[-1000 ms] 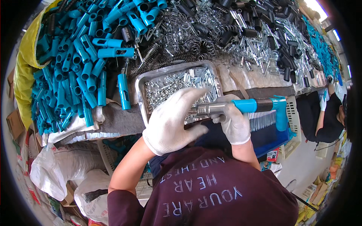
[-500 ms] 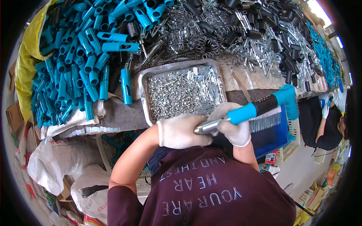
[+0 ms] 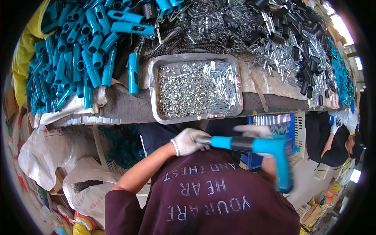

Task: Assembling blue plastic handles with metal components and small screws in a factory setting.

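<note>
A teal pistol-shaped tool [image 3: 262,145] with a black band and a metal tip lies level across my front at chest height. My left hand [image 3: 189,141], in a white knit glove, is closed round the metal tip. My right hand [image 3: 254,130], gloved too, is behind the tool near its handle end, partly covered by it. That hand and the handle are smeared by motion, with white glove showing above and below the tool body. Beyond my hands, a metal tray [image 3: 156,96] on the bench holds small silver pieces and short pins.
A heap of teal tubular housings [image 3: 94,66] covers the bench's left. Springs [image 3: 215,27] and black sleeves with metal rods [image 3: 297,58] lie at the back and right. A blue bin [image 3: 290,145] holds rows of rods. White sacks [image 3: 43,156] stand left; a co-worker [image 3: 335,143] sits right.
The tool has come down toward me, away from the tray, and its handle has swung from up to down. My left hand now grips its tip; my right has slid toward the handle end.
</note>
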Demonstrator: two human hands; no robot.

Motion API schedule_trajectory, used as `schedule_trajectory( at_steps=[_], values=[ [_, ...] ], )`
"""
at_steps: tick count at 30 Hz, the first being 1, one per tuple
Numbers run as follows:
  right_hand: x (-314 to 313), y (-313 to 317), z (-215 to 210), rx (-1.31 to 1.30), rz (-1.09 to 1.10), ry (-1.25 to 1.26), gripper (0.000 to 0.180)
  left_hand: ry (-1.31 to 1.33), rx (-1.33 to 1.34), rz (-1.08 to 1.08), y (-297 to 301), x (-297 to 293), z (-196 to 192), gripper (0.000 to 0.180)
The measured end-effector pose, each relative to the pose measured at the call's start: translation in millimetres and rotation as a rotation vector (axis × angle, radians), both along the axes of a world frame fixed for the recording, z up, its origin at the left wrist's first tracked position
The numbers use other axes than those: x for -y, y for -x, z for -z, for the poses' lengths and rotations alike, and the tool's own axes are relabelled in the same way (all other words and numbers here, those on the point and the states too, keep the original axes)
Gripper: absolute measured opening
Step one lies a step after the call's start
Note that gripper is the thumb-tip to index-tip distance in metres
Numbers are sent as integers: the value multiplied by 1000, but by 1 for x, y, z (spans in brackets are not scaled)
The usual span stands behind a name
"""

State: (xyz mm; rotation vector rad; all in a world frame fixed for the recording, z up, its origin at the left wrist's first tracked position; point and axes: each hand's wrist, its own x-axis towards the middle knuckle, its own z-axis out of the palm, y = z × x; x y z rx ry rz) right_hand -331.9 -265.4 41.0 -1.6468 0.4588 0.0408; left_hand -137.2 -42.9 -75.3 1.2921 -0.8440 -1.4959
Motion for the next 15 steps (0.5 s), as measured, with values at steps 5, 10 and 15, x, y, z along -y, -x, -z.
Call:
schedule_trajectory(
  at_steps=[5,10,15],
  values=[
    [-9,-1,36,-343,61,-216,49,-288,970,134,-30,2,86,40],
    [-49,-46,123,-563,-11,240,35,-378,998,61,-55,-6,164,52],
    [-63,-74,165,-463,-58,550,46,-409,822,-145,-79,-33,166,74]
  ],
)
